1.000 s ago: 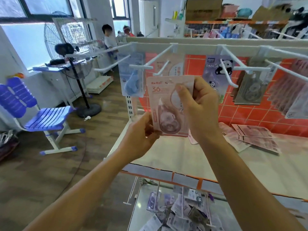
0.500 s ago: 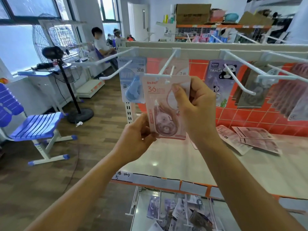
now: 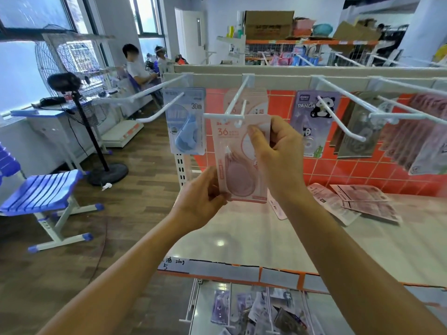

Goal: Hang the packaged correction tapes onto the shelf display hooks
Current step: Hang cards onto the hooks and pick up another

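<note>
At the white hook [image 3: 235, 100], pink blister-carded correction tape [image 3: 239, 170]

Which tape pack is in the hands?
The pink pack marked 36, held by left hand and right hand at the middle hook; blue pack and panda pack just hang.

The held pack [image 3: 238, 165] stands upright before the middle hook [image 3: 235, 102], its top edge at the hook's front tip. The left grip [image 3: 200, 199] is at its lower left corner and the right grip [image 3: 278, 153] at its upper right. Another pack [image 3: 256, 100] hangs far back on the same hook. A 30m pack [image 3: 186, 126] hangs to the left and a panda pack [image 3: 312, 122] to the right. Loose packs [image 3: 358, 201] lie on the shelf [image 3: 242, 243] below, to the right.
</note>
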A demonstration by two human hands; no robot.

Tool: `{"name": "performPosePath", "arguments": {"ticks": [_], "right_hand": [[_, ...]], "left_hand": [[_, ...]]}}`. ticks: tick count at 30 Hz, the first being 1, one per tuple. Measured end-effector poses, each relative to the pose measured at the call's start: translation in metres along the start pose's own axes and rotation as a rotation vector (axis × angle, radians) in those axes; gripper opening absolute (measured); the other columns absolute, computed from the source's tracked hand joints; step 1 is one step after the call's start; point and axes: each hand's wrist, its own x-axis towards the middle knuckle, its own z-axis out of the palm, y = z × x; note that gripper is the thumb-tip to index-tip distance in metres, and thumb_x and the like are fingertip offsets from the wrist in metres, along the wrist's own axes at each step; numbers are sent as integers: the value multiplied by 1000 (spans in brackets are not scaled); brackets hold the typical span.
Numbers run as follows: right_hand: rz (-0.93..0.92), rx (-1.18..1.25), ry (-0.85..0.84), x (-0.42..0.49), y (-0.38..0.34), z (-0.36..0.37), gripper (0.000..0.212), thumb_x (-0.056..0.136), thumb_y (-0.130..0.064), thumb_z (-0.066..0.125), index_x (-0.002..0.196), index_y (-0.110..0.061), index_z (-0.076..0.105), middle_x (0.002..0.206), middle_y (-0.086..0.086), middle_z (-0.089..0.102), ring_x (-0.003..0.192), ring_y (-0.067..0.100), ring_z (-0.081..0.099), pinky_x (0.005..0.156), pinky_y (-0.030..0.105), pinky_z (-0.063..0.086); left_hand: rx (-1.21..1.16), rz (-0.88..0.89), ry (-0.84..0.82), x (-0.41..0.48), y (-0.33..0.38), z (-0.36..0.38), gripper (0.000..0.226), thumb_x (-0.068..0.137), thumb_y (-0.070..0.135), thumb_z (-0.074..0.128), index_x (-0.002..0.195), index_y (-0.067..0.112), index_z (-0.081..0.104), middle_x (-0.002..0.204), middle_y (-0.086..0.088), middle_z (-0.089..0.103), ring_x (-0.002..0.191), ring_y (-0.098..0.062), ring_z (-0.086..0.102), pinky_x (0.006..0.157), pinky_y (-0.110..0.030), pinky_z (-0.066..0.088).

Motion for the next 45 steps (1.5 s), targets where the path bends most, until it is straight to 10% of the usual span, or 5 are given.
{"name": "performPosePath", "arguments": {"ticks": [18,31,45], "right_hand": [[142,-357,50,57,55,-2,25,92,-40,58,82,-17,60,74,-9,56,71,10,52,63,22,35],[545,-741,-193,-12,186,-88,34,91,-25,57,122,-11,61,124,8,63,116,27,56,92,32,42],[550,-817,-434,-56,224,-114,25,88,-21,56,110,-15,68,125,7,56,108,29,57,84,32,45]], "left_hand": [[289,-202,112,79,-21,36,23,80,27,62,83,4,63,77,-10,68,73,-31,65,68,-43,55],[517,-293,-253,59,-34,137,58,90,31,62,137,6,39,137,-10,52,124,-28,50,101,-33,39],[622,-234,-451,50,-30,210,41,94,43,49,123,13,55,124,-10,63,108,-28,59,93,-36,47]]}}
